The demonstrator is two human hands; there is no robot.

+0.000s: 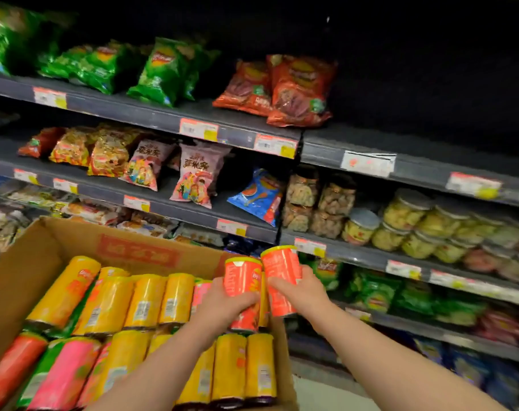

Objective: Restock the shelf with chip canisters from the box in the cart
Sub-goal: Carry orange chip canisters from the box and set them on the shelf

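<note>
A: Hands?
B: Left hand (225,301) grips left can (242,277); right hand (299,287) grips right can (280,268). Both cans are above the box (30,262) corner, near the shelf (356,256).
A: Handling?
B: Probably light and stiff. Glossy wrap may slip. Grip mid-body, without crushing.

We see bright light on the box (24,271). Up and right of the box, the top shelf (400,140) is very dark. Everything looks blurry, most far right of the box.
</note>
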